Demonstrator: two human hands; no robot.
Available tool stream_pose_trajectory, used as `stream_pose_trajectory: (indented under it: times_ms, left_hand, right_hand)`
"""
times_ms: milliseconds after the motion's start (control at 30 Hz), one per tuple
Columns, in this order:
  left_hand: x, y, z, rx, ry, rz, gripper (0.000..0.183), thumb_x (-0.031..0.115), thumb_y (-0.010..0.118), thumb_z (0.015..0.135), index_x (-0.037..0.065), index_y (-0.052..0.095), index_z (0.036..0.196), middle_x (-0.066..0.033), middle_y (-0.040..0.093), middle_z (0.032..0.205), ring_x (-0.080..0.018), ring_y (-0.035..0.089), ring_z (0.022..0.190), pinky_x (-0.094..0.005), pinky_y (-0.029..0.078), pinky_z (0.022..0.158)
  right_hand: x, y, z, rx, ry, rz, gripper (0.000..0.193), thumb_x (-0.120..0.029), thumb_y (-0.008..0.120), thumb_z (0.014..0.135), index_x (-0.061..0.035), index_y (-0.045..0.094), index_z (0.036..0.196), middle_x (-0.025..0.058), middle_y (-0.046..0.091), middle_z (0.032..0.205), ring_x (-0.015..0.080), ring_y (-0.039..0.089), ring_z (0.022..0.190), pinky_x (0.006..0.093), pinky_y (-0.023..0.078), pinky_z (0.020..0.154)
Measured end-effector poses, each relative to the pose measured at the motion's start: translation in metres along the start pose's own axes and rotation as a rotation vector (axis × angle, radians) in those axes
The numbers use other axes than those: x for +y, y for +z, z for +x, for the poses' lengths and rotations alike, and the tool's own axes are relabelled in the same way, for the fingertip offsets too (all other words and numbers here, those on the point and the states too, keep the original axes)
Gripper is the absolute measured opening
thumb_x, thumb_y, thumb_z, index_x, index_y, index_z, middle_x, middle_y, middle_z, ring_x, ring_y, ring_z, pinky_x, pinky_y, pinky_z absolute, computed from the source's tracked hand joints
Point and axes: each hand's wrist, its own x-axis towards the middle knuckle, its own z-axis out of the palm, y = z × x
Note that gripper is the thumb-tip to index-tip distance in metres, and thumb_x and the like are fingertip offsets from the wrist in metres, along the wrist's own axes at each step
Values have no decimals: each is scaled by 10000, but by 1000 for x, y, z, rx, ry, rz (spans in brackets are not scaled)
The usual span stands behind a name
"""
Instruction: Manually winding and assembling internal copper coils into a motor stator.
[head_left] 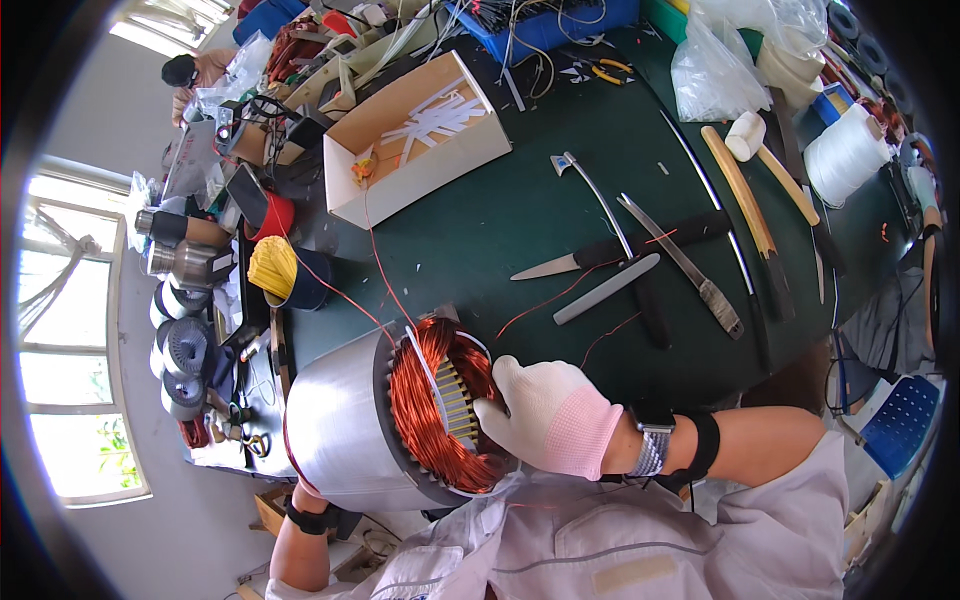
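Observation:
A silver cylindrical motor stator (340, 430) lies on its side at the table's near edge, its open end turned to the right. Thick bundles of copper winding (415, 400) ring that end, with yellow slot strips (455, 400) inside and a white strip across the coils. My right hand (550, 412), in a white glove with a pink cuff, is closed over the right side of the winding, its fingertips at the inner opening. Low on the stator's far left side is my left hand (310, 490), mostly hidden behind the housing; its fingers do not show. Thin red wires run from the winding across the table.
Beyond the stator stands a cardboard box (420, 185) with white strips. Knives, a grey bar (607, 290), a hammer (745, 137) and orange-handled pliers (610, 72) lie on the green table. A cup of yellow strips (275, 270) is at left, a thread spool (847, 155) at right.

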Motion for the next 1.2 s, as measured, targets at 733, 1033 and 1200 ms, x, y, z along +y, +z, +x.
stream_pose_trajectory:
  times_ms: [733,1033,1200]
  left_hand:
    - [-18,-10,-28,-25,-26,232,356,65,690,874,4,693,1225,-163,761,1062,-272,755,966,-389,581,843]
    - [-44,-1,-40,-42,79,223,353,65,692,874,5,695,1222,-164,761,1061,-276,755,964,-390,582,841]
    - [-75,18,-33,-66,151,163,351,65,692,874,5,696,1220,-165,760,1060,-279,756,964,-391,582,839]
  right_hand:
    - [27,2,41,156,-284,118,275,-216,709,954,-27,605,1124,191,686,840,402,692,828,486,549,717]
    - [27,3,43,181,-281,9,258,-215,714,954,-27,627,1108,178,678,829,406,681,813,483,553,730]
    - [44,-26,3,368,-411,-195,298,-181,800,827,-55,675,1066,133,685,1029,331,669,1017,447,557,882]
